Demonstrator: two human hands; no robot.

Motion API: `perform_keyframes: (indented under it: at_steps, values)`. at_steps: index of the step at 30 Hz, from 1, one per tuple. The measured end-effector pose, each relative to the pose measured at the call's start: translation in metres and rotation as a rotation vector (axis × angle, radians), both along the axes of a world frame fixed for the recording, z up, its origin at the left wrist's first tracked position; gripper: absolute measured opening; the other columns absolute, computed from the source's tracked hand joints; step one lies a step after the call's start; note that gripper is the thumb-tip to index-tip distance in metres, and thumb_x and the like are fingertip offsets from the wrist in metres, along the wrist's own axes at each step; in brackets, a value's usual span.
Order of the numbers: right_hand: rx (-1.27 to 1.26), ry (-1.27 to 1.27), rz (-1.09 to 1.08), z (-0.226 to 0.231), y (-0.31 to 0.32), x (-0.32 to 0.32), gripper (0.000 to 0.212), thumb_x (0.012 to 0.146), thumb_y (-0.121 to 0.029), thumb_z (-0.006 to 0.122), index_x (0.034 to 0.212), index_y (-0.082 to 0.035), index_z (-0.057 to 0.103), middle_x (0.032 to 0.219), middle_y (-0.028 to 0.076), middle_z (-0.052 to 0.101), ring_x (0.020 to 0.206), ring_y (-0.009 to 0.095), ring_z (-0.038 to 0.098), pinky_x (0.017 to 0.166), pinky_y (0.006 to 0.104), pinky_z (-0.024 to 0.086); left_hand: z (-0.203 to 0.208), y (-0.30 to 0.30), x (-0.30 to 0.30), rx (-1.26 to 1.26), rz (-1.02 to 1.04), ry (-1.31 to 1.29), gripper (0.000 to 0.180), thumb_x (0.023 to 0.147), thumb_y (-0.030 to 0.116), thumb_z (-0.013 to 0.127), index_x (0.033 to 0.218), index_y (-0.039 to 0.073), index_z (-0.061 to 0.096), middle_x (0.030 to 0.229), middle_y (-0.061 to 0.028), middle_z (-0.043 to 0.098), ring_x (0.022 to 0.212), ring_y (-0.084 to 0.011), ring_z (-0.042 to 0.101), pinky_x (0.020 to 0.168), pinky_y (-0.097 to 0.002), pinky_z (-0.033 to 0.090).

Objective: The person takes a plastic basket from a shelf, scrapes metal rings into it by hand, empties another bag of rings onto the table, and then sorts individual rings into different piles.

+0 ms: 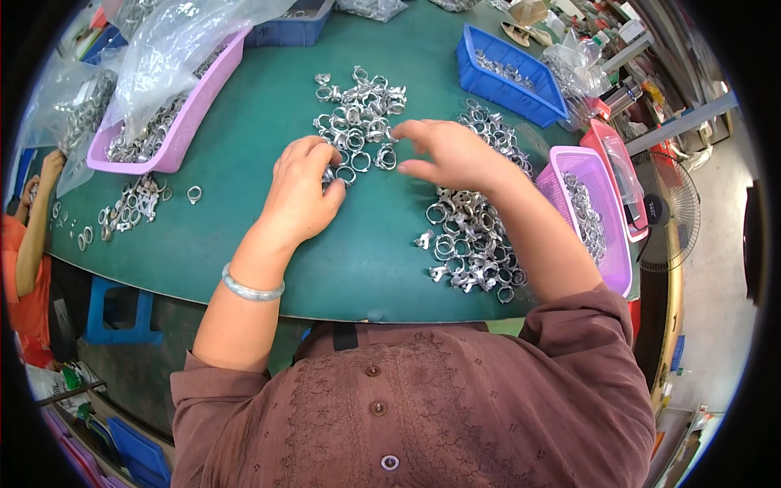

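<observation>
Shiny silver-coloured metal rings (358,110), many with lugs, lie in a loose pile on the green table before me. At its near left edge my left hand (301,191) is curled, with part of a metal ring (329,174) showing between thumb and fingers. My right hand (455,156) reaches over from the right, thumb and fingers apart, holding nothing. Just off its fingertips is another ring (386,156) of the pile. Beneath and beside my right forearm spreads a larger heap of similar rings (476,240), partly hidden by the arm.
Pink baskets (199,106) (614,256) with metal parts stand left and right. A blue bin (512,93) is at the far right. Small parts (134,203) lie at left, near another person's hand (53,167). A fan (667,210) stands beyond the right edge, a blue stool (122,313) below left.
</observation>
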State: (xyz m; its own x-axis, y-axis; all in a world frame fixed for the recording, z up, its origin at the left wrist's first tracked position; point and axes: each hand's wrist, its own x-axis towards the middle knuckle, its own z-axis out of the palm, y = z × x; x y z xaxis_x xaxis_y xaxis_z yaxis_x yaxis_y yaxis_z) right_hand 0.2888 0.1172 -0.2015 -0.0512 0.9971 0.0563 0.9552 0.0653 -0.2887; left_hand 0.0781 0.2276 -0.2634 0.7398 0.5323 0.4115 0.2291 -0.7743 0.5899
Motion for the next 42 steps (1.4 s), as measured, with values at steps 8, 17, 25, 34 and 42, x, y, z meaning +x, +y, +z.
perform_keyframes:
  at_steps: [8,17,25,34,42]
  values:
    - [-0.111,-0.078,-0.022,-0.009,-0.006,0.0,0.021,0.078,-0.02,0.065,0.092,-0.005,0.06,0.086,0.013,0.062,0.082,0.033,0.061,0.072,0.0411,0.048,-0.001,0.0,0.0,-0.017,0.008,-0.012,0.025,0.071,0.005,0.064,0.095,0.002,0.056,0.111,-0.0158,0.054,0.107,-0.0348,0.051,0.092,-0.0396,0.041]
    - [-0.17,-0.081,0.049,0.005,0.004,0.002,0.02,0.076,-0.017,0.063,0.092,-0.006,0.064,0.094,0.014,0.06,0.095,0.032,0.058,0.081,0.0398,0.048,0.003,-0.001,-0.001,-0.029,0.004,0.013,0.028,0.071,0.006,0.064,0.098,0.002,0.057,0.114,-0.0161,0.053,0.109,-0.0346,0.05,0.093,-0.0392,0.04]
    - [-0.268,-0.092,0.113,0.003,-0.011,0.006,0.017,0.076,-0.021,0.067,0.086,-0.007,0.067,0.09,0.011,0.059,0.094,0.03,0.057,0.08,0.0394,0.048,0.001,-0.001,0.0,-0.031,0.01,0.019,0.029,0.071,0.006,0.065,0.099,0.003,0.057,0.115,-0.0161,0.053,0.11,-0.0344,0.049,0.094,-0.0391,0.04]
    - [-0.062,-0.016,0.047,-0.001,0.023,0.026,0.037,0.072,-0.031,0.073,0.096,-0.003,0.065,0.09,0.014,0.061,0.082,0.03,0.06,0.074,0.0384,0.048,0.003,-0.001,-0.001,-0.023,0.014,0.03,0.03,0.071,0.008,0.065,0.1,0.003,0.057,0.115,-0.0163,0.052,0.111,-0.0344,0.049,0.094,-0.039,0.04]
    - [-0.051,0.207,-0.118,-0.027,0.053,0.023,0.031,0.071,-0.011,0.07,0.099,-0.001,0.06,0.087,0.01,0.06,0.072,0.019,0.058,0.066,0.0319,0.048,0.003,-0.001,-0.001,-0.034,0.013,0.019,0.029,0.072,0.008,0.064,0.099,0.003,0.057,0.114,-0.0164,0.052,0.109,-0.0345,0.05,0.093,-0.0391,0.041]
